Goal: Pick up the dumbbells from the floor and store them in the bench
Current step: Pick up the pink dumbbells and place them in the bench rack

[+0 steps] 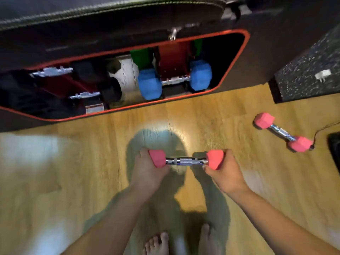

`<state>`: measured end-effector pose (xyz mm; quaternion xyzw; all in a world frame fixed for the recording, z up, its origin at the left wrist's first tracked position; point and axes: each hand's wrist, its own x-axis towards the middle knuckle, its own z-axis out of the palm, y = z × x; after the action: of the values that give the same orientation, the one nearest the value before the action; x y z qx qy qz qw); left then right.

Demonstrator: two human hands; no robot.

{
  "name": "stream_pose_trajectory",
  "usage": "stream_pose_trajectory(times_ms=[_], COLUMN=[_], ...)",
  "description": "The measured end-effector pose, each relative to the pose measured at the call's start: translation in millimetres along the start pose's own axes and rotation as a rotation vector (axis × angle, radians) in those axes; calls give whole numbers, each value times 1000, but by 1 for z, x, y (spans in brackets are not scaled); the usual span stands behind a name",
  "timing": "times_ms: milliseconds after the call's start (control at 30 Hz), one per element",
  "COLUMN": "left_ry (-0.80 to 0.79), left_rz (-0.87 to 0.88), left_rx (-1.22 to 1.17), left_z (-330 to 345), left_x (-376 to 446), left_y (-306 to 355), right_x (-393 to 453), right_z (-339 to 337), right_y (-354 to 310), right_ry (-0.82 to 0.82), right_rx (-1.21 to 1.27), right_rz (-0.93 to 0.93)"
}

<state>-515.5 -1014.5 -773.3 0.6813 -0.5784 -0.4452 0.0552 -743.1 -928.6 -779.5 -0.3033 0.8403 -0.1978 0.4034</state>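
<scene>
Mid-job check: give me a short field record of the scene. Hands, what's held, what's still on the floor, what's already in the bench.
left hand: grips the left head of the held pink dumbbell
right hand: grips its right head
held dumbbell: level, above the wooden floor, in front of the bench opening
on floor: second pink dumbbell, to the right, untouched
in bench: blue dumbbell at right; two black dumbbells at left
view: motion-blurred, so fine detail is unclear

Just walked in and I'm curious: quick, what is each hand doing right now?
Left hand: grips one end of the pink dumbbell.
Right hand: grips its other end.
</scene>
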Motion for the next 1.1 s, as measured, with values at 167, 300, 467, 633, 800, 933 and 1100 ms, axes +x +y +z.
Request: stream_pose_trajectory(times_ms=[167,300,467,633,800,933,1100], left_ry=[136,207,234,154,232,304,316], left_rz=[111,120,-70,-92,-61,-11,42], left_rx=[-79,-150,-18,-57,201,321,336], left_z=[-41,-43,-42,-38,-33,-27,-24], left_x=[77,149,219,242,272,276,274], left_y=[78,115,127,117,127,124,122], right_x=[88,160,227,259,270,266,265], right_z=[-39,-52,-41,-24,-6,-9,-9], right_y=[-93,-140,-168,-182,-187,-194,-191], right_ry=[87,184,225,217,183,201,235], right_rx=[7,4,-4,64,-15,-178,-234], right_rz=[-200,-362,-446,-436,-398,-344,-340])
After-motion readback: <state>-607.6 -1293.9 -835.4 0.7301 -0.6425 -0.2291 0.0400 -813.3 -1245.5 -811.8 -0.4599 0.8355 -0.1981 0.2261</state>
